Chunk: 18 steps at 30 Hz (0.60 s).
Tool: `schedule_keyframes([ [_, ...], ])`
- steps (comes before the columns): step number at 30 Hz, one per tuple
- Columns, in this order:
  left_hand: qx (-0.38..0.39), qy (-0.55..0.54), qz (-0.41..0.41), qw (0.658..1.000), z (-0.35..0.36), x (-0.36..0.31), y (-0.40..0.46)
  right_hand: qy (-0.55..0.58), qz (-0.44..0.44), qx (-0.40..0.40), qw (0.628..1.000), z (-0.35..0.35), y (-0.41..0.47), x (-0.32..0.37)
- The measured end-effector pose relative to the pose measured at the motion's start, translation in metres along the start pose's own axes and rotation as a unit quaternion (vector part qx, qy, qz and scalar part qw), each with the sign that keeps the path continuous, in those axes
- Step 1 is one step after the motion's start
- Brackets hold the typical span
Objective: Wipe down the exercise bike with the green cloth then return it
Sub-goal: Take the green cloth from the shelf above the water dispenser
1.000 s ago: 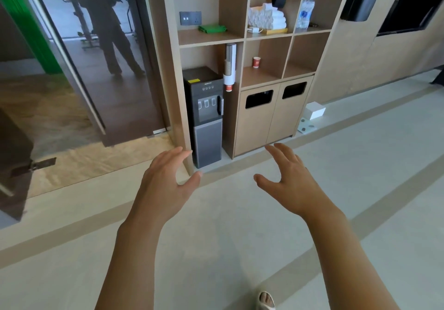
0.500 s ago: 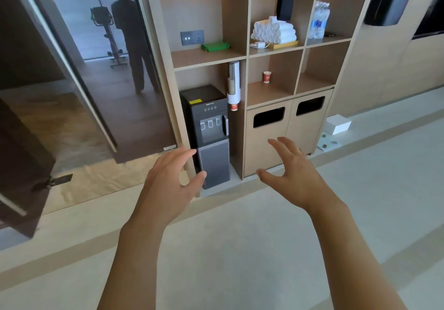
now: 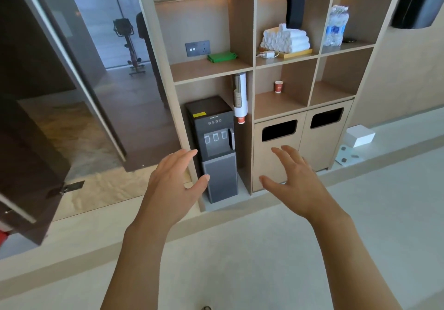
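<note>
Hands: our left hand (image 3: 173,185) and right hand (image 3: 294,182) are both held out in front of us, fingers spread and loose, holding nothing.
Cloth: the green cloth (image 3: 222,57) lies folded on the upper left shelf (image 3: 209,71) of the wooden unit, just beside the wall socket (image 3: 197,48) and well above our hands.
Bike: an exercise bike (image 3: 129,45) shows in the glass door (image 3: 79,74) to the left, apparently as a reflection; we cannot tell where it really stands.
Step in hand: we judge this as the reach for the cloth, with wiping and return both not yet done.
How to do it well: we should raise one hand to the shelf and come in from the front edge, keeping clear of the socket behind.
Grip: we would pinch the whole folded stack from above and below so it lifts as one piece instead of trailing open.
Obstacles: the water dispenser (image 3: 212,146) and cup holder (image 3: 239,96) sit below the shelf, so the hand should travel up and over them, not past them.
Neighbours: rolled white towels (image 3: 286,38) and a charger (image 3: 268,54) sit in the next compartment; we leave those alone.
</note>
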State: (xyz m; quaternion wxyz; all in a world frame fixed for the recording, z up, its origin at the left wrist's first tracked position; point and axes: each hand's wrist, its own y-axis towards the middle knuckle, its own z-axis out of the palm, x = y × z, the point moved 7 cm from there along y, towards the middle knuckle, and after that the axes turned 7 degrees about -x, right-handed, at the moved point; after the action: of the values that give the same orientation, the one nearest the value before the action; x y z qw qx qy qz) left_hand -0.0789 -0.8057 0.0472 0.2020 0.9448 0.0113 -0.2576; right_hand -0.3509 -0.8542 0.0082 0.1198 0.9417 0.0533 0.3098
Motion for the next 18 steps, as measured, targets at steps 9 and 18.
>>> schedule_keyframes([
  [9, 0.006, -0.002, 0.015, 1.000, 0.052, 0.040, 0.098, -0.039, 0.016, -0.007, 0.999, 0.043, 0.092, -0.011],
  [18, 0.012, 0.018, 0.034, 0.999, 0.077, 0.089, 0.240, -0.106, 0.033, -0.032, 0.993, 0.084, 0.219, 0.013],
])
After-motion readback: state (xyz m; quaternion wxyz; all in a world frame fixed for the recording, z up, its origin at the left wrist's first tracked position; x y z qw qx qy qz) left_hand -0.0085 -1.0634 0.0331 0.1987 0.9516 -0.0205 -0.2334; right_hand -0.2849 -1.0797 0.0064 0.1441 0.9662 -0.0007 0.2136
